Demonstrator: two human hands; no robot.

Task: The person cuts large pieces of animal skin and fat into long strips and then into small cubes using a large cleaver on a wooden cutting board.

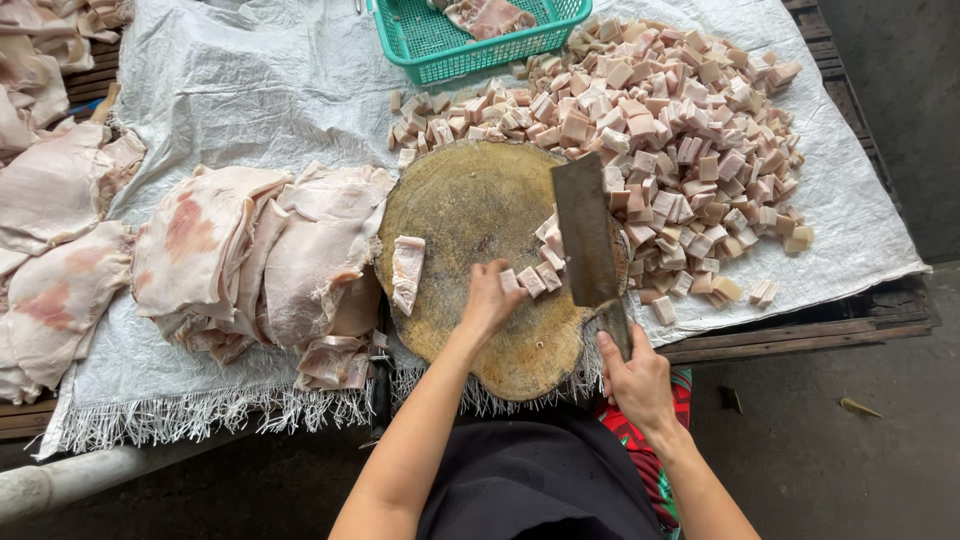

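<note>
The right hand [634, 378] is closed around the handle of a broad, dark steel cleaver [585, 232], whose blade lies flat-on just above it over the round, worn wooden chopping block [470, 200]. The left hand [490, 297], fingers curled, presses on small pale pink cut meat cubes [532, 280] beside the blade. A pale meat strip [407, 272] lies just left of that hand.

Grey concrete floor [850, 470] — slatted wooden table [860, 310]
</note>
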